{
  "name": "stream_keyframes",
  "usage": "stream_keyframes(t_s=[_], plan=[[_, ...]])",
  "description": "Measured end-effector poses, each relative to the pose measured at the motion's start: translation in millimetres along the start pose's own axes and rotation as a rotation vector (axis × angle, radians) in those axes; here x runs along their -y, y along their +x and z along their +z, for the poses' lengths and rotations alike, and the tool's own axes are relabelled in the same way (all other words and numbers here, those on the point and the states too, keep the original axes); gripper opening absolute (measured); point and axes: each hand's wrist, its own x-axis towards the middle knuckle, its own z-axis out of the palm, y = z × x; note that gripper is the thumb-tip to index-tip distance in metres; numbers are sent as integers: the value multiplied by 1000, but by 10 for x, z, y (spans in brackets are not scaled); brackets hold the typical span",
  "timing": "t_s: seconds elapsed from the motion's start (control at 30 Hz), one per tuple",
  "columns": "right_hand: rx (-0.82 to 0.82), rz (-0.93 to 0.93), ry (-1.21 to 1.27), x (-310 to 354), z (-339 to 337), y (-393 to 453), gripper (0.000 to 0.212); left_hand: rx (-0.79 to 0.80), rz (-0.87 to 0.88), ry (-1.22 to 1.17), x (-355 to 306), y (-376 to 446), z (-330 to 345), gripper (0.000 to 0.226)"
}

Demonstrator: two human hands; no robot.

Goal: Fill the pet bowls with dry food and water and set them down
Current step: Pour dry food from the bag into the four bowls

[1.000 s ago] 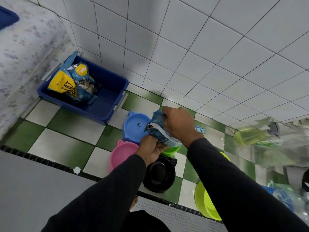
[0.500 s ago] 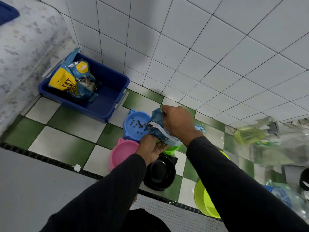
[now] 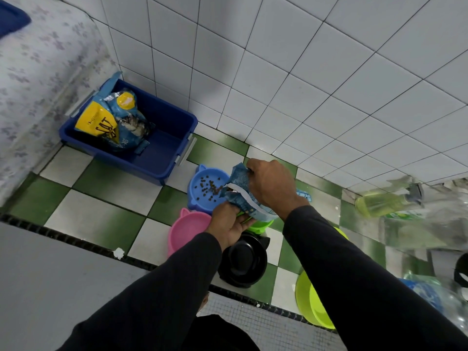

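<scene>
From the head view I see both arms in dark sleeves reaching forward and down over the green-and-white tiled floor, where my right hand grips the top of the blue food bag from above and my left hand pinches its lower edge, tilting the open mouth over the blue bowl. I see kibble lying scattered in that bowl. The pink bowl, black bowl and a lime-green bowl sit close by, and a blue tub holding another food bag stands against the wall.
</scene>
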Motion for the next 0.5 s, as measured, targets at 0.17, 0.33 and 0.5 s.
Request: stream_keyframes(t_s=[0.17, 0.33, 0.5], plan=[[-4, -13, 7, 6, 8, 1, 17, -8, -9, -4, 3, 6, -7, 31], [-10, -10, 11, 20, 9, 20, 16, 14, -3, -6, 14, 22, -7, 33], [-4, 0, 12, 2, 22, 36, 16, 7, 1, -11, 18, 41, 1, 40]])
